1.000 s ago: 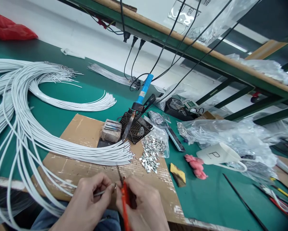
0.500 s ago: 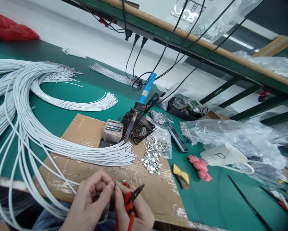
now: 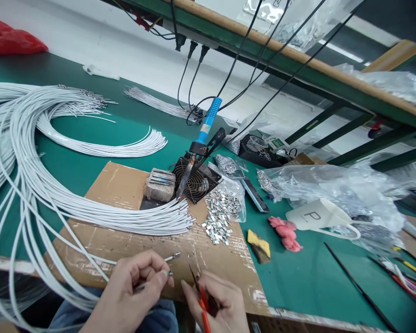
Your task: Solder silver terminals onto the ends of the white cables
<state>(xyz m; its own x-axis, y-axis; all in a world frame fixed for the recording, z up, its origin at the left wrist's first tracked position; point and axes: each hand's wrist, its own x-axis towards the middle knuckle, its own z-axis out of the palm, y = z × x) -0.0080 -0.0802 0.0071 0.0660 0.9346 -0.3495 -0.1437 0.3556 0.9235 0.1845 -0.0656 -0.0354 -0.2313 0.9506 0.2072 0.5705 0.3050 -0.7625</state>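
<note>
My left hand (image 3: pixel 138 286) is closed in a pinch near the cardboard's front edge, with a white cable running into it. The cable's metal-tipped end (image 3: pixel 175 256) pokes out beyond the fingers. A small shiny tip (image 3: pixel 170 273) also shows at the thumb and forefinger; I cannot tell what it is. To the right, my right hand (image 3: pixel 221 300) is wrapped round red-handled pliers (image 3: pixel 203 298), whose dark pointed jaws (image 3: pixel 193 274) face up and left, apart from the cable. Beyond the hands lie a bundle of white cables (image 3: pixel 152 222) and a pile of small metal clips (image 3: pixel 220 217).
A blue-handled soldering iron (image 3: pixel 209 120) leans over a small black fan (image 3: pixel 194 180), beside a block with a grooved metal top (image 3: pixel 160 184). Farther right are a yellow sponge (image 3: pixel 258 245), a pink cloth (image 3: pixel 286 233), a white jug (image 3: pixel 320 215) and plastic bags (image 3: pixel 353 185).
My hands have moved apart, the right one to the right. The pliers' jaws have swung from pointing right to pointing up and left. The metal-tipped cable end now shows.
</note>
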